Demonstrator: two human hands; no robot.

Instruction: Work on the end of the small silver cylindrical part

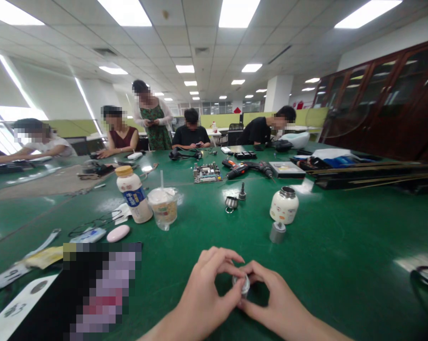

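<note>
Head view: nearer than the face-printed bottle (pixel 284 208) and to its left, a small silvery round piece (pixel 242 285) is held by the narrowly curled fingers of the left hand (pixel 206 284) and right hand (pixel 282 294). Its sides are partly hidden; whether the worktop (pixel 345 265) is touched cannot be told.

Bright ceiling panels (pixel 238 13) light a glossy green surface (pixel 345 251). Dark wooden cabinets (pixel 384 97) with glazed doors line the right; yellow-green partitions (pixel 258 117) and a white pillar (pixel 278 92) stand behind, bright windows (pixel 25 113) at left.
</note>
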